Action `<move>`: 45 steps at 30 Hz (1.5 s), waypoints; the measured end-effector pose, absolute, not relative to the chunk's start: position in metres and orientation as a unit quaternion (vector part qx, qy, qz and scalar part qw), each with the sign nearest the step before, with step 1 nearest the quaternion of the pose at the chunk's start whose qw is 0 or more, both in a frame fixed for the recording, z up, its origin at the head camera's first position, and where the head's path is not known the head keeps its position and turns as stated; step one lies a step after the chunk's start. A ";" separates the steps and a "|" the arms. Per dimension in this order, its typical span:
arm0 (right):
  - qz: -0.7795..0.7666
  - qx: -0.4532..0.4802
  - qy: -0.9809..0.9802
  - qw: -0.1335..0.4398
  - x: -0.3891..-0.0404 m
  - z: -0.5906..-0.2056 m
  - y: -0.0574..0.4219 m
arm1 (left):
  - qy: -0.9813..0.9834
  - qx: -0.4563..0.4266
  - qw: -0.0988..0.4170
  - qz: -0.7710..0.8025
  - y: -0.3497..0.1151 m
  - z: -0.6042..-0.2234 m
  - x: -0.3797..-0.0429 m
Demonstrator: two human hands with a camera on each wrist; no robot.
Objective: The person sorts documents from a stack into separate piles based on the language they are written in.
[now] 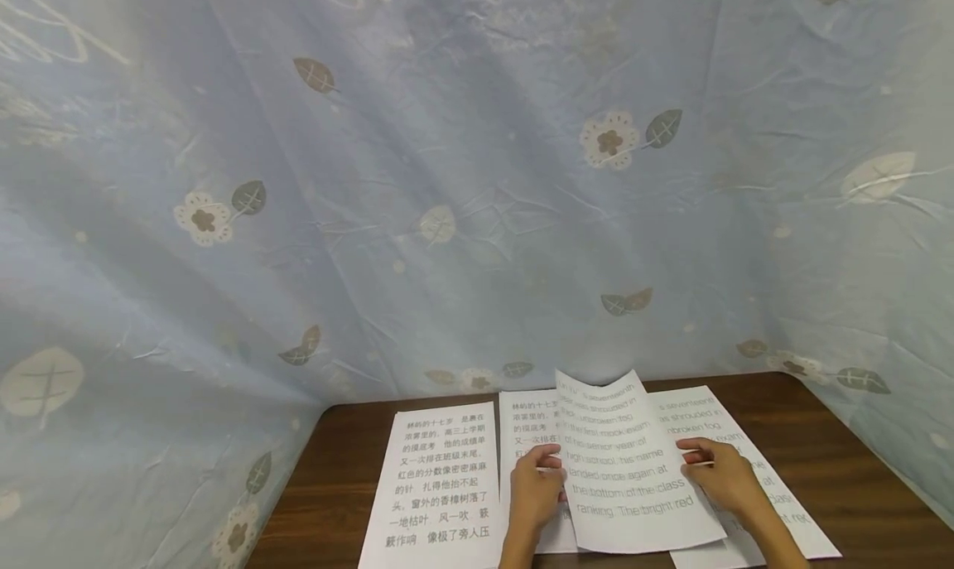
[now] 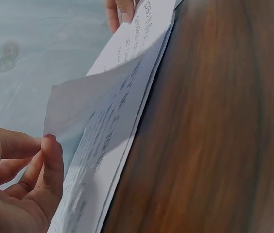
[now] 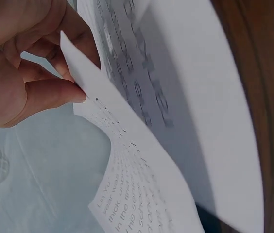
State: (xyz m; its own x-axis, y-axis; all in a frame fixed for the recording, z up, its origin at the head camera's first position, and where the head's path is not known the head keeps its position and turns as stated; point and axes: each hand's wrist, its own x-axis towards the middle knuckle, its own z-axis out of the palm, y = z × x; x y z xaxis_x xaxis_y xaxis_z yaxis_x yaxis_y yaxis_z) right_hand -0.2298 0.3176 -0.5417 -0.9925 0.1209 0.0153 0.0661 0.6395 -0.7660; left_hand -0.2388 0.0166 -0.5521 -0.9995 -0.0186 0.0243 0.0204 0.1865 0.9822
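A sheet of paper (image 1: 622, 470) printed with English text is lifted and bowed between the two hands. On its left edge the left hand (image 1: 535, 488) pinches it between thumb and finger; the left wrist view shows this left hand (image 2: 25, 179) at the sheet's edge. The right hand (image 1: 721, 476) pinches the opposite edge, and in the right wrist view the right hand (image 3: 35, 63) has its thumb against the paper (image 3: 127, 131). Beneath the raised sheet, to the right, lie papers with English text (image 1: 775, 486). A stack with Chinese text (image 1: 525, 420) lies partly hidden under its left side.
Another white stack with Chinese text (image 1: 436, 486) lies on the left of the dark brown wooden table (image 1: 320, 486). Behind the table hangs a pale blue cloth (image 1: 507, 221) with leaves and flowers, reaching down to its back edge.
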 end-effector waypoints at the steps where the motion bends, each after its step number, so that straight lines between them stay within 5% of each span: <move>1: 0.416 -0.050 -0.907 0.035 -0.229 -0.541 0.321 | -0.769 0.000 0.015 -0.639 0.019 -0.552 -0.239; 22: 0.373 -0.068 -0.924 0.046 -0.210 -0.546 0.397 | -0.743 0.020 0.003 -0.669 0.096 -0.563 -0.230; 45: 0.357 -0.075 -0.929 0.056 -0.217 -0.539 0.430 | -0.713 -0.011 0.056 -0.699 0.142 -0.566 -0.223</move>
